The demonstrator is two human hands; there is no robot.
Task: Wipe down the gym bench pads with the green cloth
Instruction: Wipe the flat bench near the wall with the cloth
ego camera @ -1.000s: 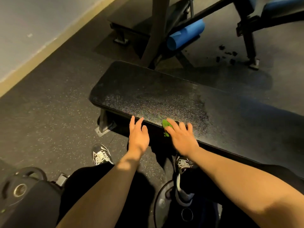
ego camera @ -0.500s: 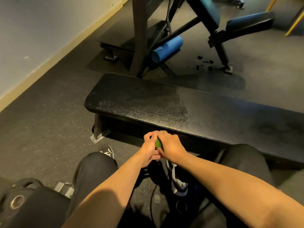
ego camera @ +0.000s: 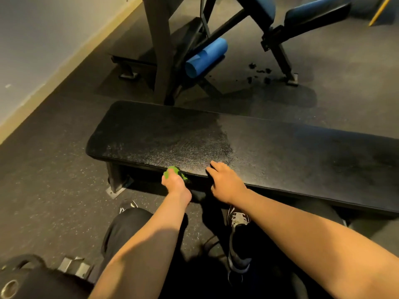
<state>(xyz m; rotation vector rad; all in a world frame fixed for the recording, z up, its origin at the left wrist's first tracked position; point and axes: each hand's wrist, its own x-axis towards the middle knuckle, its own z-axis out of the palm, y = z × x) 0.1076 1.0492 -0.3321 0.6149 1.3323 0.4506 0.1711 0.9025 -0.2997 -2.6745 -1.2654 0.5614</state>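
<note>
One black bench pad (ego camera: 248, 143) on speckled rubber floor (ego camera: 54, 169), wall (ego camera: 32, 39) left

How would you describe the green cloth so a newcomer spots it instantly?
Start at the long black bench pad across the middle of the view. Follow its near edge to the left hand, which grips the green cloth bunched against that edge. It is the only bright green thing; the roller behind is blue.

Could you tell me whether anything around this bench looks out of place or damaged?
Yes: small dark crumbs lie scattered on the floor beside the foot of the blue-padded bench; I cannot tell what they are. The blue foam roller has a loose flap in its covering, as if peeling.
</note>
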